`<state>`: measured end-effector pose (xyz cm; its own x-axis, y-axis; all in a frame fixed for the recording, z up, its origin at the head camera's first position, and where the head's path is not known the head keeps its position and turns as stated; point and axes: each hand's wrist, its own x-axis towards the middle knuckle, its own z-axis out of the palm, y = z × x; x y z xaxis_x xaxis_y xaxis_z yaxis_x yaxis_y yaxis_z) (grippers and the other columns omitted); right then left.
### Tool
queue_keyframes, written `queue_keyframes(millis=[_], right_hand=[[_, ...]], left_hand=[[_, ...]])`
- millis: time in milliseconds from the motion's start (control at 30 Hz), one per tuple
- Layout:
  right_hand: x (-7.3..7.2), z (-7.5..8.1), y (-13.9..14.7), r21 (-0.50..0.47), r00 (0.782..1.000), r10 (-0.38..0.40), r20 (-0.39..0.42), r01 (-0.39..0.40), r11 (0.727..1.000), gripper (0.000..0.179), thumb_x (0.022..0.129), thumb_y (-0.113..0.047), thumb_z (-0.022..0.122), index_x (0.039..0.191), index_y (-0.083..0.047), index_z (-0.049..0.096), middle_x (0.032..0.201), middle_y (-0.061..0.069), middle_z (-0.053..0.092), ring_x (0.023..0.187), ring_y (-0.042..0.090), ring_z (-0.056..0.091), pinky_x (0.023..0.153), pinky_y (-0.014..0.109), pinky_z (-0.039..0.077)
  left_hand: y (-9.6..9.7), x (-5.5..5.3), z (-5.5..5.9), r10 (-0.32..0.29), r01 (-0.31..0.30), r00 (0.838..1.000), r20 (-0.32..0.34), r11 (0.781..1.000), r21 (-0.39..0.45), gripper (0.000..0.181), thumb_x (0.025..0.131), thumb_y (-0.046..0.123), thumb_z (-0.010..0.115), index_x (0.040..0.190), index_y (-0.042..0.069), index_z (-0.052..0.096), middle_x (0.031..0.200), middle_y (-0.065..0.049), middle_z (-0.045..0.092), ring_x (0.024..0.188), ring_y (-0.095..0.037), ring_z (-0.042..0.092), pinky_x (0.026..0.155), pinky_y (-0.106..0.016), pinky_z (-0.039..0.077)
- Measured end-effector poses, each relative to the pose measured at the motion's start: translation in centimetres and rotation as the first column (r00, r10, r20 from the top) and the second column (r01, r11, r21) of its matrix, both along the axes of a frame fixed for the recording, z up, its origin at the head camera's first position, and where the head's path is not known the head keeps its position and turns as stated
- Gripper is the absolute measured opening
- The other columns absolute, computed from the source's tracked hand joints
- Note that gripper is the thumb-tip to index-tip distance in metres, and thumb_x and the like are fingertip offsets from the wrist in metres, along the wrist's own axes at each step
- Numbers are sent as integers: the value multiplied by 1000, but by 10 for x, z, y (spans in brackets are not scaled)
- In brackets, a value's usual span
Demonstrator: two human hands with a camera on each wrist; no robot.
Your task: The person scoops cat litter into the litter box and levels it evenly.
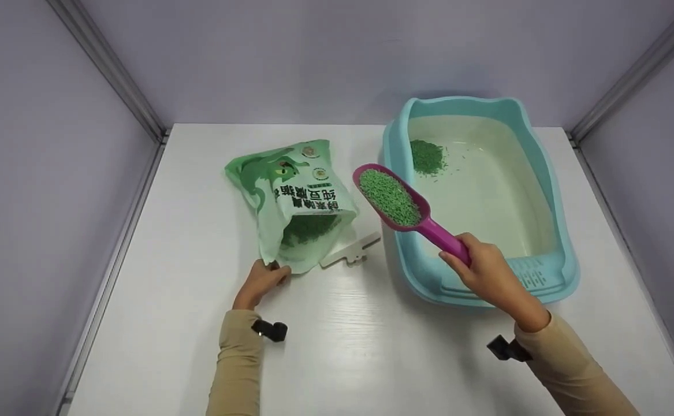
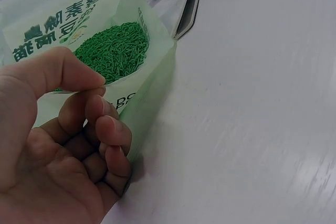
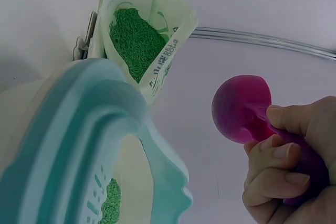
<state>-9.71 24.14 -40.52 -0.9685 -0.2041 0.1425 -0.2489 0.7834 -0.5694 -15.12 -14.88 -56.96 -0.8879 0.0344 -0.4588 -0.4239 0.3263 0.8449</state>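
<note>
My right hand (image 1: 490, 274) grips the handle of a magenta scoop (image 1: 440, 238), which is heaped with green litter pellets (image 1: 391, 199). The scoop hangs over the left rim of a light-blue litter box (image 1: 568, 254). In the box's far left corner lies a small pile of green pellets (image 1: 427, 157). With thumb and fingertips my left hand (image 1: 261, 283) pinches the near edge of an open green litter bag (image 1: 319, 164). The left wrist view shows the pinch at the bag's mouth, with more pellets (image 2: 118, 51) inside.
A white sealing clip (image 1: 351, 251) lies on the white table (image 1: 337, 346) between the bag and the litter box. Pale grey walls (image 1: 279, 58) stand behind and on both sides of the table.
</note>
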Motion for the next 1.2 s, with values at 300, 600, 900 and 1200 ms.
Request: queue_keyframes(millis=[300, 600, 900, 1200], right_hand=[[-3, 2, 7, 7, 1000, -9, 16, 9, 1000, 28, 86, -11, 69, 106, 6, 59, 73, 13, 62, 61, 13, 47, 56, 18, 39], [-9, 6, 15, 28, 999, -29, 38, 28, 999, 31, 88, -15, 68, 108, 6, 58, 74, 15, 63, 62, 15, 48, 57, 16, 39], [-15, 6, 24, 47, 998, -52, 47, 49, 998, 31, 89, -16, 66, 108, 7, 57, 73, 16, 60, 62, 16, 48, 57, 16, 39], [-20, 6, 32, 35, 998, -60, 26, 59, 998, 29, 89, -13, 66, 105, 9, 57, 70, 16, 59, 57, 12, 45, 54, 17, 37]], left_hand=[[0, 1, 2, -12, 12, 1000, -17, 999, 40, 13, 83, 15, 58, 83, 12, 45, 66, 1, 46, 65, -16, 44, 66, -28, 39], [0, 2, 3, -9, 9, 1000, -16, 1000, 23, 14, 83, 15, 59, 90, 11, 47, 67, 1, 48, 66, -16, 45, 65, -28, 40], [1, 1, 2, -4, 5, 1000, -15, 1000, 15, 14, 82, 15, 58, 81, 11, 45, 66, 1, 47, 65, -15, 44, 64, -27, 39], [0, 0, 3, 3, -3, 1000, -2, 1000, 1, 14, 81, 15, 59, 80, 12, 46, 64, 2, 48, 63, -15, 45, 65, -27, 40]])
